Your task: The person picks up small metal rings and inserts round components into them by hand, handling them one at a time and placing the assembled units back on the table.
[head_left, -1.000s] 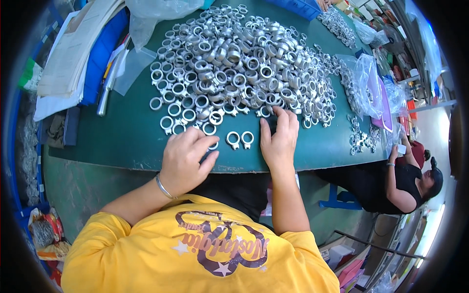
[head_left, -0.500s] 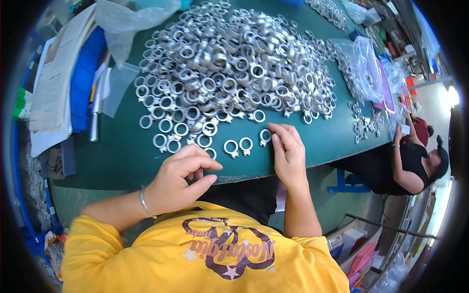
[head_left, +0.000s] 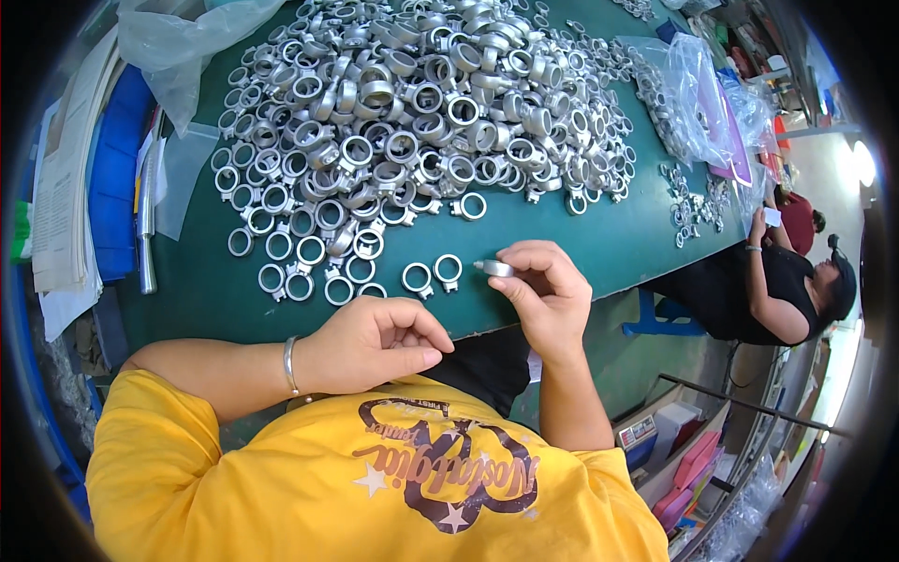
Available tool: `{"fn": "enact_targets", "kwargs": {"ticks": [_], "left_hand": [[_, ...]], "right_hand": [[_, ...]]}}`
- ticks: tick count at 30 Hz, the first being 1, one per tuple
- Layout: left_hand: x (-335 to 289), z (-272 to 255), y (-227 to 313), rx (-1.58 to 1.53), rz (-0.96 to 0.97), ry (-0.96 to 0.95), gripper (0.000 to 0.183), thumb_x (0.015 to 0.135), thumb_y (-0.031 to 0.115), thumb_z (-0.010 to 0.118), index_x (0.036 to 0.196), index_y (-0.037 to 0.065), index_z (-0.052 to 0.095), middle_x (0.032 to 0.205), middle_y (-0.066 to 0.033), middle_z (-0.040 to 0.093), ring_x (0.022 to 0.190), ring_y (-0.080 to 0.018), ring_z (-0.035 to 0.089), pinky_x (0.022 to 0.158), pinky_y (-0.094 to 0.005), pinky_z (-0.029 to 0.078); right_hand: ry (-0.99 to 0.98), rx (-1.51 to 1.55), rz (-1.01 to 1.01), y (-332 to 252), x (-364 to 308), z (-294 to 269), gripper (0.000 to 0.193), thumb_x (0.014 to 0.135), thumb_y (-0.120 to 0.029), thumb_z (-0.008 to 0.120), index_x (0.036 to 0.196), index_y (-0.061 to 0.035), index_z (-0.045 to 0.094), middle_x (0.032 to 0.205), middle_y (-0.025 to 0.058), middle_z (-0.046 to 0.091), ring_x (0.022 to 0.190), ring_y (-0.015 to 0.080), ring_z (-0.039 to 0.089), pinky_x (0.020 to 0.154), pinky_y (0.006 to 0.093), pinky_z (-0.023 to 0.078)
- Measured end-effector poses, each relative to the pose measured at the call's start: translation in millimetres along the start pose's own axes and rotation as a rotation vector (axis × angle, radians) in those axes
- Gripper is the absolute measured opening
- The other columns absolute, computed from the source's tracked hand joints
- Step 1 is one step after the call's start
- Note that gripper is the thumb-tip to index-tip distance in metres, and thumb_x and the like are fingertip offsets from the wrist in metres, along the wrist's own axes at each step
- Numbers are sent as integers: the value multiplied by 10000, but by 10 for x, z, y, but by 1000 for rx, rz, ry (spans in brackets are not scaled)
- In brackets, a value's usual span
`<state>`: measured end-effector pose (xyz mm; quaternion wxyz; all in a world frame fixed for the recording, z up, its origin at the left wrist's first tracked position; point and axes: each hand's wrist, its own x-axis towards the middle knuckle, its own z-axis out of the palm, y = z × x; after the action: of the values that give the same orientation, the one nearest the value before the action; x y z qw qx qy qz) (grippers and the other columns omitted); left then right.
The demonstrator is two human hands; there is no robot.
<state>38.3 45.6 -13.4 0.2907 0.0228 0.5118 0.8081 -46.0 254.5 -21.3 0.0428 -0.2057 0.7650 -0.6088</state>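
On this side of the ring pile [head_left: 426,103], the right hand [head_left: 552,309] pinches a metal ring [head_left: 497,269] — at thumb and fingertips, clear of the palm; the left hand [head_left: 370,348] curls loosely, thumb apart. Below the pile, a yellow shirt [head_left: 281,487] bears lettering [head_left: 445,468].

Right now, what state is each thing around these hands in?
Held silver metal ring: pinched, seen edge-on.
Right bare hand: pinching that ring.
Left bare hand: loosely curled, seemingly empty.
Two silver metal rings: flat, side by side.
Silver metal ring pile: loosely heaped.
Silver metal bangle: worn, left wrist.
Clear plastic bag at right: crumpled.
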Motion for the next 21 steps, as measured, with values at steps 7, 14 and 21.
{"fn": "enact_targets", "kwargs": {"ticks": [7,14,21], "left_hand": [[3,-19,25,72,4,-12,122,843,43,593,957,1,611,875,-19,613,774,-50,564,701,-193,463],[5,-39,-16,31,47,-5,124,851,56,585,962,5,613,849,-12,609,742,-45,553,667,-192,458],[-10,-35,13,-204,-112,-40,167,859,92,580,988,-11,609,777,-16,577,668,-67,528,625,-197,449]], "right_hand": [[121,302,65,-133,-123,39,173,818,47,593,991,45,589,872,120,633,771,176,636,676,258,533],[2,679,516,-163,-42,38,223,887,-17,495,1093,51,545,832,190,645,645,207,656,562,277,556],[-22,858,630,-174,-30,53,202,865,-5,466,1036,45,562,753,183,642,542,200,638,463,273,535]]}}
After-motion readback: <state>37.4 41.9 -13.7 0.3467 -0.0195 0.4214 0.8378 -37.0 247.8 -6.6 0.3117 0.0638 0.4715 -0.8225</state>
